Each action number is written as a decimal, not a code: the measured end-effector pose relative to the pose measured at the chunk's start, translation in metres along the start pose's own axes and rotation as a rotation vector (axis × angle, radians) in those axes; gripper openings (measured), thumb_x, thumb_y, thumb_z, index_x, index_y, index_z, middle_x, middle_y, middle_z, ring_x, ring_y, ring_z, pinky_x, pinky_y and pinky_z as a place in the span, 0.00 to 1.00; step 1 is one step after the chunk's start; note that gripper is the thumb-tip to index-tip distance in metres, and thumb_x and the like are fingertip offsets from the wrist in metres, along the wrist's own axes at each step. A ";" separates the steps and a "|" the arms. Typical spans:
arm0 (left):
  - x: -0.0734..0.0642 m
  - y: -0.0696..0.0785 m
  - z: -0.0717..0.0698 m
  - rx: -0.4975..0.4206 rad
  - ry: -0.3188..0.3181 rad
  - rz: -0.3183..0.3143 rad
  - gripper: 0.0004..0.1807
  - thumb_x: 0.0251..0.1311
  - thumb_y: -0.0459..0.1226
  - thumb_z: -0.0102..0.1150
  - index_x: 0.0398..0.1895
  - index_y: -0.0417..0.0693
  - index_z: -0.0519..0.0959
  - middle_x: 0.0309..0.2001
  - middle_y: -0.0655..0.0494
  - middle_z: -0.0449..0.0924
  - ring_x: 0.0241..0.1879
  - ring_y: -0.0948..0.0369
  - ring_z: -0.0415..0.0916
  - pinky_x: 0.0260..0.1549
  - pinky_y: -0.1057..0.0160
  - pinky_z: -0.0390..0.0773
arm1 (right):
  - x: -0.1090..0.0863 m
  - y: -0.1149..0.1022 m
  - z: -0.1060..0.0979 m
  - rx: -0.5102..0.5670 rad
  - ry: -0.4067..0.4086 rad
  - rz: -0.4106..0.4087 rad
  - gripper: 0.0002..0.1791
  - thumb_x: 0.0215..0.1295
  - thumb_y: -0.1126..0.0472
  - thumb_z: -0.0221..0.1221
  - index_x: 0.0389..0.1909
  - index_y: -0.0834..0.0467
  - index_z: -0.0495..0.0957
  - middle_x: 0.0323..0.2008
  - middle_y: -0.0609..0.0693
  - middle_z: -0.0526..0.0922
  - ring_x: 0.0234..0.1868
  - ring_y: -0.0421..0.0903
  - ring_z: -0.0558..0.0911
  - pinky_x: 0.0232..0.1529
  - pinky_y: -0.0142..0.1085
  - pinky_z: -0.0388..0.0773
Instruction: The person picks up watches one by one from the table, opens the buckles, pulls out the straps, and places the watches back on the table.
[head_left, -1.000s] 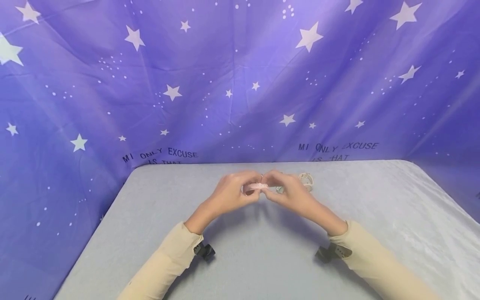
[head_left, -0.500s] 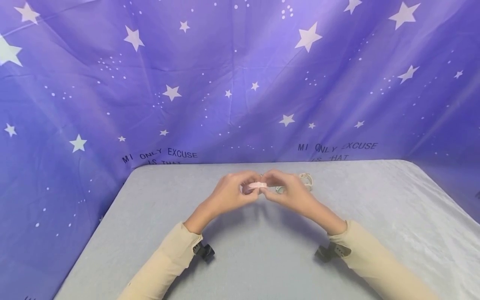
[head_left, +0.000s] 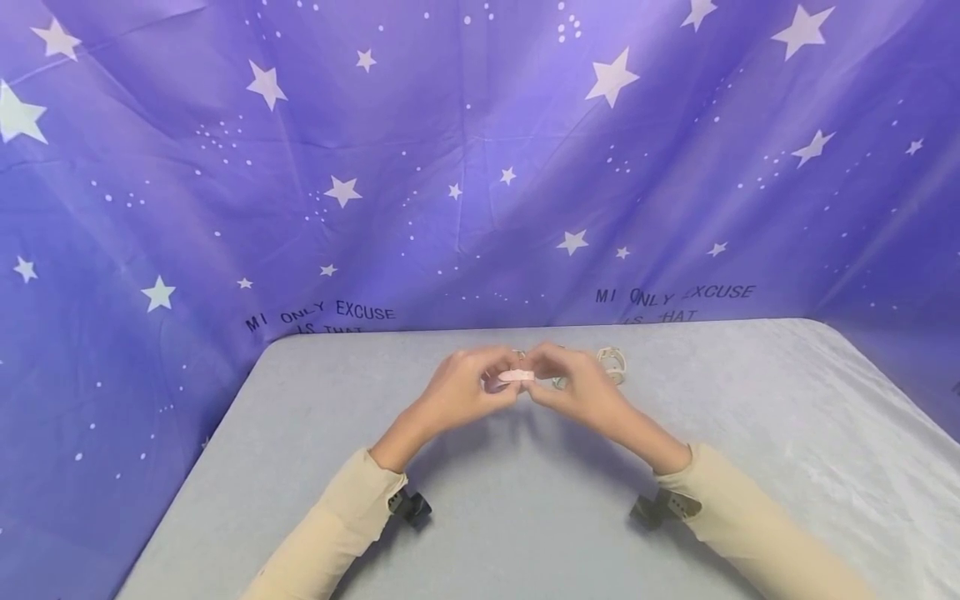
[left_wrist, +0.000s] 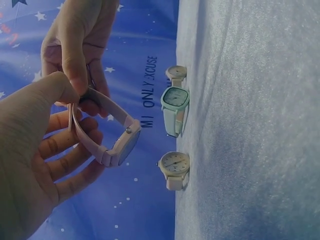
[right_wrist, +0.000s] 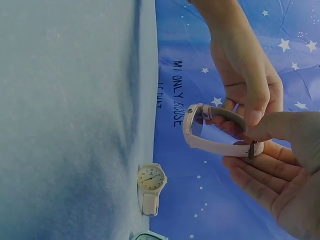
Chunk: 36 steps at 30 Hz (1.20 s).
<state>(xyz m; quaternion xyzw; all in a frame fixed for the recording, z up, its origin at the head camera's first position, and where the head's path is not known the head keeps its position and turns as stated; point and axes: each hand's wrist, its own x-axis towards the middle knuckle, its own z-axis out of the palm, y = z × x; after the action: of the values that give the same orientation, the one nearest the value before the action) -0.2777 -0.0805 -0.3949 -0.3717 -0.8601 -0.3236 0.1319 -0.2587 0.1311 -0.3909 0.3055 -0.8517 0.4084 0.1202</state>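
Left hand point(head_left: 467, 385): pinching pink watch point(left_wrist: 129, 149) by its strap | right hand point(head_left: 579, 382): pinching same strap, just beside the left | pink watch: looped, raised above table point(head_left: 525, 517), case lowest | on table, near far edge: green watch point(left_wrist: 174, 98) between left pale watch point(left_wrist: 175, 164) and right pale watch point(left_wrist: 176, 72) | starry curtain point(head_left: 420, 200) beyond

This looks like a screened-off indoor corner, though whether of a home, a shop or a studio cannot be told. A purple-blue curtain point(head_left: 420, 125) printed with white stars point(head_left: 612, 77) and black lettering point(head_left: 365, 309) hangs behind the table point(head_left: 795, 350) and along both its sides, and pale grey plush fabric point(head_left: 517, 517) covers the table's top.
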 end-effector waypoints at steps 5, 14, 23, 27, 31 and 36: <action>0.000 0.002 0.001 0.021 0.007 -0.007 0.09 0.57 0.40 0.68 0.42 0.53 0.84 0.32 0.61 0.86 0.29 0.66 0.79 0.30 0.71 0.80 | -0.001 -0.001 0.002 0.010 0.014 0.020 0.13 0.58 0.70 0.68 0.44 0.60 0.82 0.43 0.55 0.89 0.44 0.53 0.88 0.51 0.47 0.87; -0.001 0.001 0.002 0.013 0.003 0.007 0.10 0.57 0.40 0.67 0.42 0.53 0.84 0.32 0.59 0.87 0.30 0.63 0.82 0.31 0.70 0.82 | 0.001 0.000 -0.003 0.122 -0.062 0.080 0.12 0.60 0.68 0.68 0.44 0.59 0.83 0.43 0.53 0.89 0.45 0.48 0.88 0.53 0.43 0.86; -0.002 0.000 0.002 0.005 -0.022 0.008 0.12 0.58 0.40 0.66 0.45 0.53 0.84 0.34 0.58 0.88 0.32 0.63 0.83 0.33 0.69 0.83 | 0.004 0.005 -0.008 0.275 -0.145 0.146 0.09 0.62 0.66 0.68 0.44 0.60 0.83 0.44 0.55 0.88 0.48 0.50 0.87 0.56 0.43 0.85; -0.002 -0.001 0.001 0.000 -0.041 0.001 0.13 0.58 0.40 0.66 0.46 0.52 0.84 0.35 0.57 0.88 0.32 0.62 0.83 0.33 0.68 0.84 | 0.005 0.007 -0.010 0.310 -0.165 0.164 0.10 0.62 0.66 0.68 0.44 0.60 0.83 0.45 0.55 0.88 0.49 0.50 0.86 0.57 0.42 0.85; 0.003 -0.002 -0.004 -0.023 -0.051 -0.010 0.14 0.58 0.40 0.66 0.47 0.50 0.85 0.35 0.56 0.88 0.31 0.62 0.83 0.32 0.68 0.85 | 0.013 0.008 -0.014 0.331 -0.194 0.172 0.10 0.62 0.66 0.68 0.44 0.61 0.82 0.45 0.56 0.88 0.49 0.49 0.86 0.54 0.39 0.85; 0.012 -0.003 -0.011 -0.054 -0.062 -0.013 0.10 0.58 0.40 0.66 0.43 0.51 0.84 0.34 0.58 0.88 0.31 0.65 0.82 0.32 0.71 0.83 | 0.027 0.006 -0.025 0.327 -0.238 0.157 0.10 0.61 0.68 0.68 0.42 0.62 0.82 0.43 0.57 0.88 0.46 0.49 0.87 0.49 0.37 0.87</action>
<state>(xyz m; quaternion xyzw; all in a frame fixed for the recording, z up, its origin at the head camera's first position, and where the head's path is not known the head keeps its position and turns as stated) -0.2885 -0.0824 -0.3824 -0.3793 -0.8572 -0.3358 0.0932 -0.2844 0.1417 -0.3668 0.2996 -0.8037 0.5101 -0.0646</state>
